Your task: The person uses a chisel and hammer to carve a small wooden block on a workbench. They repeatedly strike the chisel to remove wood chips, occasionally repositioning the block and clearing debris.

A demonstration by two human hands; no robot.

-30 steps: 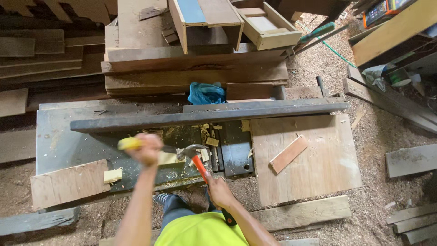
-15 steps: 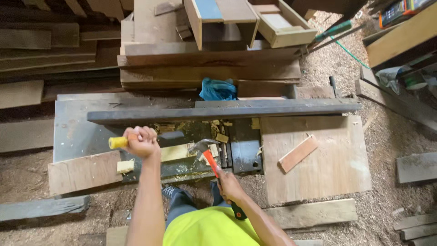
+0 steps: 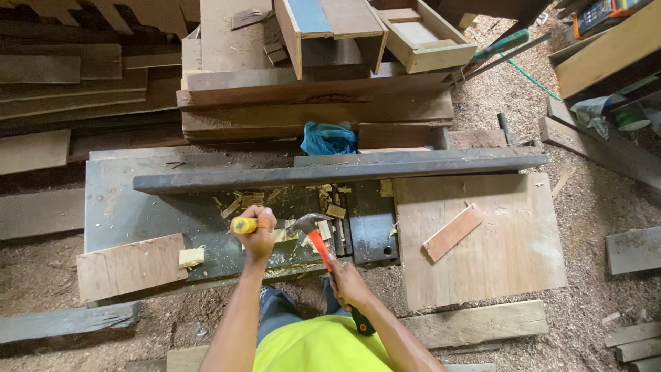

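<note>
My left hand [image 3: 258, 231] is closed around a yellow-handled chisel [image 3: 242, 224], held over a pale wood piece [image 3: 286, 236] on the dark metal machine table [image 3: 131, 207]. My right hand [image 3: 348, 284] grips the red and black handle of a claw hammer [image 3: 318, 242]. The hammer's steel head [image 3: 306, 222] sits just right of my left hand, close to the chisel's end. Pale wood chips [image 3: 330, 207] lie scattered around the work spot.
A long dark bar [image 3: 337, 172] spans the table behind the hands. A plywood board [image 3: 482, 234] with a small reddish strip [image 3: 452, 232] lies at right, another board [image 3: 131, 265] at left. Stacked planks, open wooden boxes [image 3: 330, 31] and a blue cloth [image 3: 328, 138] stand behind. Sawdust covers the floor.
The hammer head has come in toward the chisel held in my left hand. The view has shifted slightly; both hands keep their grips.
</note>
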